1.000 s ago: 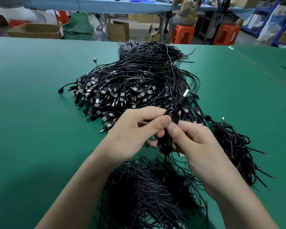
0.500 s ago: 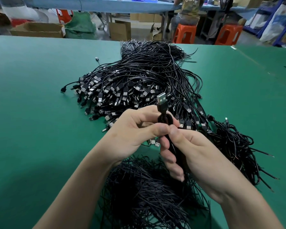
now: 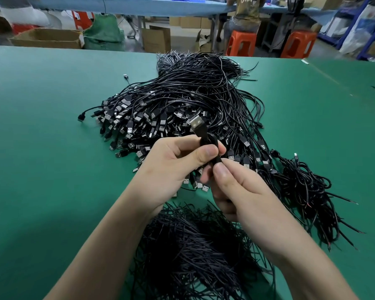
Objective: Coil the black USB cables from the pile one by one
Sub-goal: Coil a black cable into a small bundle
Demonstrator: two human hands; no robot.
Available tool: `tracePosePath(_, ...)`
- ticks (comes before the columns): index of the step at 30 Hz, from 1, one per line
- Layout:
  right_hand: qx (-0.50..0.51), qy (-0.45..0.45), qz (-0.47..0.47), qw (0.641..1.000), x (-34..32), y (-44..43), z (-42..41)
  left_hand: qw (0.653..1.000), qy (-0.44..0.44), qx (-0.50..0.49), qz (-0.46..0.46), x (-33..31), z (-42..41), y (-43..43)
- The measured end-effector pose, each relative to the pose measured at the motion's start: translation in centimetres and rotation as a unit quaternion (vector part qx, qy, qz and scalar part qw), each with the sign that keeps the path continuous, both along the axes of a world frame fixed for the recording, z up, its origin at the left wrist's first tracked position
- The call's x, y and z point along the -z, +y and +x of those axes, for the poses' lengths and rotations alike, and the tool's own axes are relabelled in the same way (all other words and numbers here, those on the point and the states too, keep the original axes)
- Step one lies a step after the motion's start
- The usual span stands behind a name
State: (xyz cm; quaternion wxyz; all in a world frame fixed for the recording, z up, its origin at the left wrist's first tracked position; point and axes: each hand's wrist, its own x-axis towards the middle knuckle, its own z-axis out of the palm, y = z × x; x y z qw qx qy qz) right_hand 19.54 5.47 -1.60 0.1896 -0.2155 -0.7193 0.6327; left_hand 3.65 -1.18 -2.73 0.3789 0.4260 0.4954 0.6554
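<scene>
A big pile of black USB cables (image 3: 182, 109) lies on the green table (image 3: 41, 148), plugs toward me. Above its near edge both hands hold one bundled black cable (image 3: 208, 144), whose silver USB plug (image 3: 196, 122) sticks up and away. My left hand (image 3: 171, 167) grips the bundle between thumb and fingers. My right hand (image 3: 236, 191) pinches the cable just below, thumb on top. Most of the bundle is hidden by the fingers.
A heap of short black ties (image 3: 195, 252) lies under my wrists. A clump of coiled cables (image 3: 307, 191) sits to the right. Beyond the table's far edge are cardboard boxes (image 3: 46, 37), orange stools (image 3: 240, 43) and a seated person (image 3: 247, 11).
The plug has tilted from upright to leaning up-left. My right hand has slid up the bundle from a lower grip to a pinch just under my left thumb.
</scene>
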Motion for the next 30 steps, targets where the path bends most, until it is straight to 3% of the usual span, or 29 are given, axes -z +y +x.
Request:
tracePosePath(5,0.056,-0.014,0.106,0.993,0.5,-0.1,-0.3,1.000,0.011,0.002,0.012,0.0,0.4,0.3)
tracePosePath(9,0.105,-0.036,0.147,0.983,0.3,1.2,0.3,0.986,0.155,-0.028,-0.047,-0.3,0.6,0.3)
tracePosePath(11,0.139,-0.049,0.164,0.975,0.3,1.8,0.7,0.943,0.299,-0.007,-0.145,-0.6,0.4,0.0)
tracePosePath(13,0.156,-0.062,0.178,0.970,0.4,2.0,0.9,0.863,0.432,0.074,-0.250,-0.8,0.5,-0.3)
tracePosePath(16,0.153,-0.074,0.189,0.967,0.3,1.8,0.9,0.778,0.507,0.142,-0.343,-0.7,1.5,-0.5)
tracePosePath(19,0.135,-0.084,0.192,0.968,0.1,1.6,0.7,0.742,0.529,0.165,-0.378,-0.7,2.2,-0.3)
tracePosePath(30,0.136,-0.100,0.220,0.961,0.2,1.4,0.5,0.730,0.562,0.148,-0.358,-0.7,2.7,-0.2)
